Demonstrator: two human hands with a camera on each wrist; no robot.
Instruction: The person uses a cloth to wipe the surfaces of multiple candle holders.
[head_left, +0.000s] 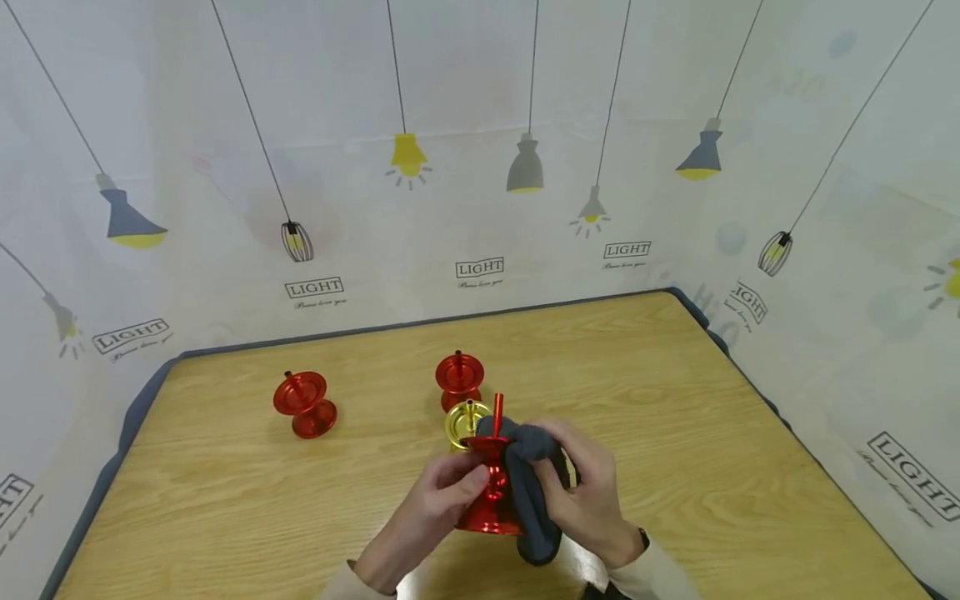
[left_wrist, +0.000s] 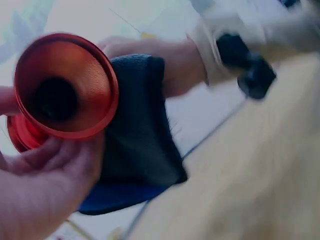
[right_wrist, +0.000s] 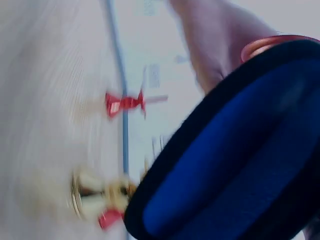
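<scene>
In the head view my left hand grips a shiny red metal candlestick by its stem, thumb in front. The candlestick has a flared base, a dish and a thin upright tube. My right hand holds a dark grey cloth against the candlestick's right side, folded up around the dish. The left wrist view looks into the hollow underside of the candlestick's base, with the cloth hanging beside it. Blue lining of the cloth fills much of the right wrist view.
A gold candlestick stands just beyond the hands, partly hidden by them. Right behind it is a red candlestick, and another red candlestick stands farther left. The wooden table meets a printed white backdrop at its back and sides.
</scene>
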